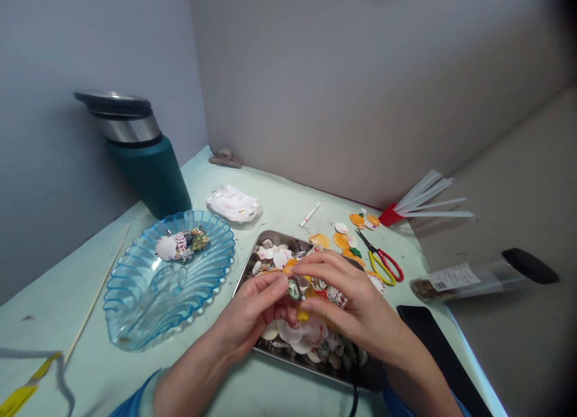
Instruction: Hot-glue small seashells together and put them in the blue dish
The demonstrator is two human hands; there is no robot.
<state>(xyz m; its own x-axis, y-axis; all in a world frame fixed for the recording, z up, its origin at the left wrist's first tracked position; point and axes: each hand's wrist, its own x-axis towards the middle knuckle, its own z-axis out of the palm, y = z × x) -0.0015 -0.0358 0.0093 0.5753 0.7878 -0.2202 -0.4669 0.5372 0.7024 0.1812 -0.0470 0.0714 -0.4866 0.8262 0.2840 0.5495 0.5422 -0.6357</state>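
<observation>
My left hand [256, 303] pinches a small green-and-white shell [293, 289] between thumb and fingers, above the tray. From the other side, my right hand [347, 291] curls its fingers and thumb about a small greyish shell [303, 281] against the green one. Whether the two shells are joined, I cannot tell. Under both hands lies a metal tray [246, 271] filled with white, orange and spotted shells [300, 334]. A small yellow piece [302, 315] shows below my right thumb. My right hand hides part of the tray.
A blue shell-shaped dish [135, 297] with several shells is at left, before a teal bottle [151, 170]. Red-and-yellow scissors [383, 265], orange shells [341, 241] and white sticks [424, 194] lie right. A black cord [356, 384] crosses the tray's front edge. A clear container [460, 282] is far right.
</observation>
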